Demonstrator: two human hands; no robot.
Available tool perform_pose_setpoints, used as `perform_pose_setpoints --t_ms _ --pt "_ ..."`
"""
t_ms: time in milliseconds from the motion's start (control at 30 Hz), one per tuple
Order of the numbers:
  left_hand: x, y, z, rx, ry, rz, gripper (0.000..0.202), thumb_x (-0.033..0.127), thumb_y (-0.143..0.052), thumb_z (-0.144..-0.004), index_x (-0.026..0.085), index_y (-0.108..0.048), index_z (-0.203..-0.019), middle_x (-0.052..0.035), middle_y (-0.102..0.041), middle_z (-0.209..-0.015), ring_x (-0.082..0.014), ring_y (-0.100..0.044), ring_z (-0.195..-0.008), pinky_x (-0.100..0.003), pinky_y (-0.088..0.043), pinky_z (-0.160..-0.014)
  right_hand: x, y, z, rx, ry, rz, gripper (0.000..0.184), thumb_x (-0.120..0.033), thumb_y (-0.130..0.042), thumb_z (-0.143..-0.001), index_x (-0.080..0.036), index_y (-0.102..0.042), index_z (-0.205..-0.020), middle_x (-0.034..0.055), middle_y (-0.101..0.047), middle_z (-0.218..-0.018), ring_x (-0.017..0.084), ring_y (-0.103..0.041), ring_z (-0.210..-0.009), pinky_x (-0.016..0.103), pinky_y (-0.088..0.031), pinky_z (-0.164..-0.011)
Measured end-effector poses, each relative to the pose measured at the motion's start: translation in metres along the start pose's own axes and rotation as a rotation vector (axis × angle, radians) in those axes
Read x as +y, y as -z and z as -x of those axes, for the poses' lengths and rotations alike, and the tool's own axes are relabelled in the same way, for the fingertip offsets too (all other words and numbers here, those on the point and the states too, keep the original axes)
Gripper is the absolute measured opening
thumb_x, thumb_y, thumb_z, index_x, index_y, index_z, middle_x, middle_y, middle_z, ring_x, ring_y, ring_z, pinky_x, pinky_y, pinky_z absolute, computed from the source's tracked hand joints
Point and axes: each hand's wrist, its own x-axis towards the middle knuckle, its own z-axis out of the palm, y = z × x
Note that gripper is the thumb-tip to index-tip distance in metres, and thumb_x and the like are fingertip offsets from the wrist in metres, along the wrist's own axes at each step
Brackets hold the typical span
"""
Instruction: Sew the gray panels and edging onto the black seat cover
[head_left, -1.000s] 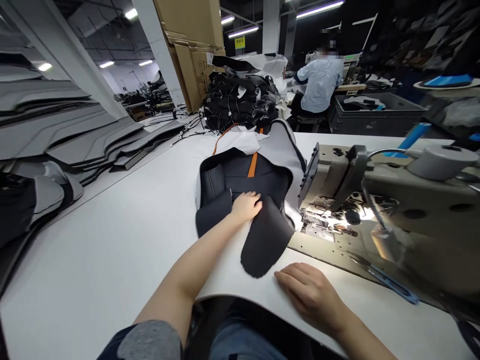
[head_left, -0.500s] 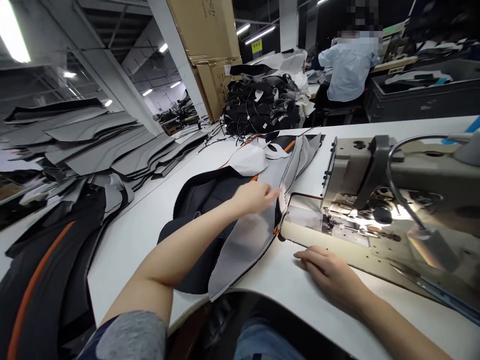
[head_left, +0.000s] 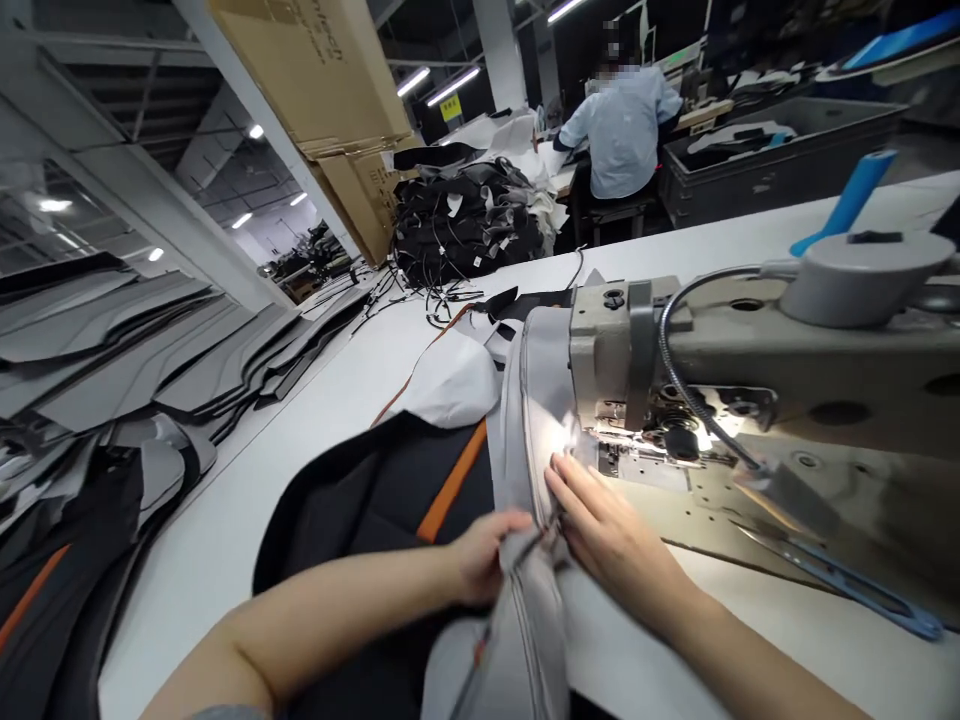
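A sewn fabric piece (head_left: 536,400) in grey and black with an orange stripe (head_left: 454,480) lies along the left side of the sewing machine (head_left: 600,345). My left hand (head_left: 484,560) is closed on its grey seamed edge, thumb on top, the other fingers partly hidden beneath. My right hand (head_left: 611,535) lies on the same edge with fingers stretched out, their tips just in front of the lit needle area. Toward me the grey strip hangs over the table's front edge. White lining (head_left: 450,375) shows on the far part of the piece.
Blue-handled thread snips (head_left: 847,585) rest on the machine bed at right. Stacked grey panels (head_left: 150,345) and black pieces with orange piping fill the left. A dark bundle (head_left: 472,215) and cardboard (head_left: 315,80) stand behind; a person (head_left: 619,130) sits beyond, beside a grey bin (head_left: 780,165).
The fabric has shifted right, up against the machine. My left hand has come back toward me onto the edge; my right hand has moved from the bare table onto the fabric. The view turned right.
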Motion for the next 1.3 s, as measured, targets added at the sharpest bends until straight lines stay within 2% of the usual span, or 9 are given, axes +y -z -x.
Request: perform_pose_setpoints --t_ms 167,333,433,533,633,833,1033,1167,1300 --pt "-0.041 -0.028 -0.004 -0.19 0.112 0.369 0.046 0.054 -0.034 -0.074 0.016 -0.058 -0.064 -0.0075 -0.059 -0.064 -0.0169 -0.057 -0.063 -0.029 -0.047 -0.069 -0.003 0.005 0.007 0.026 0.06 0.142 0.042 0.001 -0.032 -0.083 -0.008 -0.057 -0.116 0.013 -0.062 -0.117 0.017 -0.059 -0.106 0.027 -0.05 -0.085" --pt "0.017 -0.014 0.032 -0.386 -0.089 -0.702 0.052 0.062 -0.036 -0.079 0.018 -0.054 -0.056 -0.0067 -0.056 -0.06 -0.0205 -0.058 -0.062 -0.032 -0.046 -0.061 -0.008 0.001 0.006 -0.028 0.017 0.254 0.032 0.001 -0.041 -0.079 -0.01 -0.063 -0.1 0.0094 -0.067 -0.102 0.017 -0.062 -0.089 0.026 -0.047 -0.068" --pt "0.051 -0.014 0.056 -0.159 -0.434 -1.197 0.035 0.046 -0.044 -0.085 0.02 -0.06 -0.067 -0.0072 -0.061 -0.072 -0.0205 -0.058 -0.071 -0.031 -0.046 -0.066 -0.012 -0.001 0.002 -0.035 0.011 0.269 0.031 0.0 -0.044 -0.077 -0.011 -0.062 -0.1 0.0102 -0.067 -0.1 0.019 -0.06 -0.084 0.029 -0.044 -0.066" --pt "0.064 -0.017 0.039 0.05 -0.872 -1.607 0.031 0.029 -0.034 -0.092 0.02 -0.064 -0.088 -0.0091 -0.064 -0.089 -0.0209 -0.057 -0.086 -0.033 -0.046 -0.075 -0.013 -0.001 0.0 -0.046 0.021 0.284 0.026 -0.002 -0.046 -0.076 -0.014 -0.063 -0.091 0.009 -0.067 -0.092 0.018 -0.055 -0.069 0.03 -0.04 -0.059" --pt "0.064 -0.01 -0.004 0.266 -0.886 -1.832 0.026 0.023 -0.039 -0.089 0.015 -0.063 -0.084 -0.0099 -0.062 -0.088 -0.0245 -0.056 -0.088 -0.038 -0.045 -0.076 -0.01 -0.001 0.001 -0.05 0.038 0.31 0.029 0.001 -0.046 -0.074 -0.013 -0.064 -0.092 0.0078 -0.068 -0.094 0.017 -0.051 -0.062 0.03 -0.038 -0.055" --pt "0.05 0.005 -0.036 0.426 -0.796 -1.825 0.038 0.026 -0.047 -0.083 0.022 -0.054 -0.12 -0.0075 -0.061 -0.103 -0.0258 -0.055 -0.091 -0.037 -0.045 -0.07 -0.005 -0.003 0.003 -0.117 0.078 0.377 0.029 -0.001 -0.047 -0.076 -0.013 -0.064 -0.095 0.0078 -0.067 -0.105 0.016 -0.052 -0.064 0.029 -0.039 -0.058" --pt "0.047 0.006 -0.032 0.414 -0.984 -1.853 0.028 0.024 -0.043 -0.085 0.015 -0.062 -0.103 -0.0087 -0.043 -0.14 -0.0263 -0.028 -0.133 -0.041 -0.029 -0.103 -0.001 0.001 0.001 -0.107 0.107 0.341 0.028 -0.001 -0.041 -0.08 -0.013 -0.063 -0.091 0.0089 -0.066 -0.104 0.015 -0.051 -0.064 0.03 -0.038 -0.058" --pt "0.052 0.011 -0.031 0.37 -0.985 -1.786 0.021 0.024 -0.047 -0.08 0.016 -0.061 -0.094 -0.0066 -0.05 -0.133 -0.0273 -0.026 -0.134 -0.043 -0.025 -0.105 0.002 0.012 -0.006 -0.114 0.193 0.289 0.028 -0.003 -0.038 -0.084 -0.011 -0.061 -0.098 0.0107 -0.065 -0.099 0.016 -0.053 -0.068 0.03 -0.038 -0.06" --pt "0.056 0.011 -0.029 0.316 -0.846 -1.733 0.026 0.022 -0.044 -0.081 0.016 -0.059 -0.101 -0.0063 -0.059 -0.115 -0.024 -0.048 -0.106 -0.04 -0.038 -0.087 0.005 0.013 -0.01 -0.138 0.24 0.308 0.028 -0.002 -0.037 -0.08 -0.009 -0.06 -0.095 0.0134 -0.065 -0.099 0.018 -0.054 -0.067 0.031 -0.038 -0.06"
